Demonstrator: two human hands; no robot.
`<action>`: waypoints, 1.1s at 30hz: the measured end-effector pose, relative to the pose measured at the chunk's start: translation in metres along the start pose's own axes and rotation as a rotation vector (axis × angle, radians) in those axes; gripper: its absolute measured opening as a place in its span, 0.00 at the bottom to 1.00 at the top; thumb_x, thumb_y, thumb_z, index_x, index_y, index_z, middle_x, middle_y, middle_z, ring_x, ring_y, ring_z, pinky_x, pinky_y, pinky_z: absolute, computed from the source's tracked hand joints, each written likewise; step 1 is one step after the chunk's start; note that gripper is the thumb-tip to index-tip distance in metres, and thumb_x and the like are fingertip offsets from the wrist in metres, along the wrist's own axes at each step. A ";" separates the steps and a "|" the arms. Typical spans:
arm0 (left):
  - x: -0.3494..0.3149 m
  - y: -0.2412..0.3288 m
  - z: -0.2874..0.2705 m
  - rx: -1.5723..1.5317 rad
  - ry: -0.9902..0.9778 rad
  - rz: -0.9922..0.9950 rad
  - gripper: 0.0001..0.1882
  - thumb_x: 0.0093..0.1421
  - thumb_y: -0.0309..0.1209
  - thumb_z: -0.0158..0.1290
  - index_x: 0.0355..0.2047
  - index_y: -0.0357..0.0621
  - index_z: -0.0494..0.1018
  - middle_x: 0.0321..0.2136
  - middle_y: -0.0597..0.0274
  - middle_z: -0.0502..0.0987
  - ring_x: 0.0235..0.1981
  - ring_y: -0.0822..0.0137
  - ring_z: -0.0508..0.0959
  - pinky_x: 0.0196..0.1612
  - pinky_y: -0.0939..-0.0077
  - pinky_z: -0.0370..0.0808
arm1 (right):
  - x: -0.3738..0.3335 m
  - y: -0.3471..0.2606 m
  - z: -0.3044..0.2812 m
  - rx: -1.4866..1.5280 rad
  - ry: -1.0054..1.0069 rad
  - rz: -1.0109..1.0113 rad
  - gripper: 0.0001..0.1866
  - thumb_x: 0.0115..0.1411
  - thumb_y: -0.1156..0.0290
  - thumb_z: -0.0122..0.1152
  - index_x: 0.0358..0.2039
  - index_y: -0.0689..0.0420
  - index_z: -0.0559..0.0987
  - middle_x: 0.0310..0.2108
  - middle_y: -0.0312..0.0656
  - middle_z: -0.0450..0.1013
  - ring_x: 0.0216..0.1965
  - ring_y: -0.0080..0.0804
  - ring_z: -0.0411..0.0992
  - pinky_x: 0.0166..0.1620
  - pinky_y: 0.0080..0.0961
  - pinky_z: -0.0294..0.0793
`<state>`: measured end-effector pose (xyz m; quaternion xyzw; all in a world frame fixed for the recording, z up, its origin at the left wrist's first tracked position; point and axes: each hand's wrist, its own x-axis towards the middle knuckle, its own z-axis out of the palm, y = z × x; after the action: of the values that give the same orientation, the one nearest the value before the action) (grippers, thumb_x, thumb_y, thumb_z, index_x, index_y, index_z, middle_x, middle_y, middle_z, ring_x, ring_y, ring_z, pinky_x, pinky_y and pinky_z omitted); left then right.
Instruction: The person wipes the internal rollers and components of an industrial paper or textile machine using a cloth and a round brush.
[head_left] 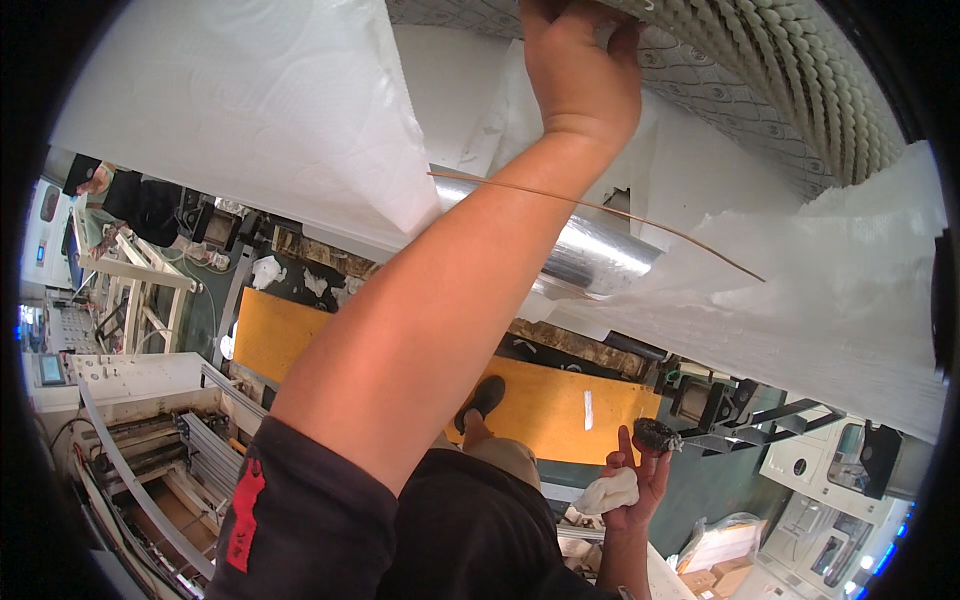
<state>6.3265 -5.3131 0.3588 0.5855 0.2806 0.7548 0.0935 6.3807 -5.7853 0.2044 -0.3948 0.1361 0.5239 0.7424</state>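
Observation:
My left arm stretches far across the machine, and my left hand (580, 30) is against the embossed grey roller (700, 110) at the top. Its fingers are mostly cut off or hidden, so whether they grip anything does not show. Lower right, my right hand (640, 490) is closed round a crumpled white wad (608, 492), with one finger raised. A dark, round, bristly brush head (657, 434) is at its fingertips. A thin brown rod (670, 228) passes across my left forearm; what carries it is unclear. White paper sheets (260, 90) hang either side of a shiny metal roller (605, 248).
A thick roller with braided ridges (800, 80) curves along the top right. Below lies a yellow platform (540, 410), where my shoe (483, 400) stands. Machine frames and a control panel (52, 370) are at left; cardboard boxes (715, 578) sit lower right. Another person (140, 205) is far left.

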 end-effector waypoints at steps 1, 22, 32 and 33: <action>-0.002 -0.005 0.002 0.012 0.035 0.058 0.11 0.54 0.20 0.61 0.39 0.39 0.78 0.40 0.47 0.77 0.42 0.45 0.76 0.43 0.57 0.74 | 0.000 0.000 0.002 -0.002 -0.004 0.001 0.30 0.69 0.42 0.55 0.59 0.53 0.76 0.63 0.48 0.67 0.42 0.35 0.75 0.39 0.31 0.81; 0.007 0.003 -0.020 0.036 -0.188 -0.204 0.06 0.57 0.25 0.60 0.35 0.37 0.79 0.28 0.50 0.82 0.30 0.51 0.82 0.37 0.63 0.78 | -0.008 -0.002 0.007 0.033 0.013 -0.016 0.27 0.70 0.45 0.54 0.61 0.49 0.74 0.62 0.50 0.69 0.40 0.36 0.75 0.36 0.33 0.82; 0.004 0.008 -0.013 -0.020 -0.157 -0.370 0.09 0.54 0.27 0.63 0.34 0.36 0.77 0.29 0.50 0.82 0.31 0.53 0.82 0.38 0.64 0.78 | -0.010 -0.002 0.006 0.028 0.002 -0.018 0.27 0.70 0.45 0.53 0.59 0.51 0.75 0.62 0.51 0.69 0.40 0.36 0.75 0.37 0.33 0.81; 0.000 0.008 -0.012 -0.051 -0.110 -0.401 0.11 0.54 0.28 0.64 0.34 0.36 0.77 0.30 0.50 0.82 0.31 0.53 0.81 0.38 0.64 0.78 | -0.010 -0.002 0.006 0.028 0.005 -0.024 0.27 0.70 0.45 0.53 0.59 0.51 0.75 0.62 0.51 0.69 0.40 0.36 0.75 0.37 0.33 0.81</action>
<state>6.3165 -5.3238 0.3615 0.5555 0.3670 0.6948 0.2718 6.3769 -5.7879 0.2153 -0.3872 0.1409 0.5121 0.7537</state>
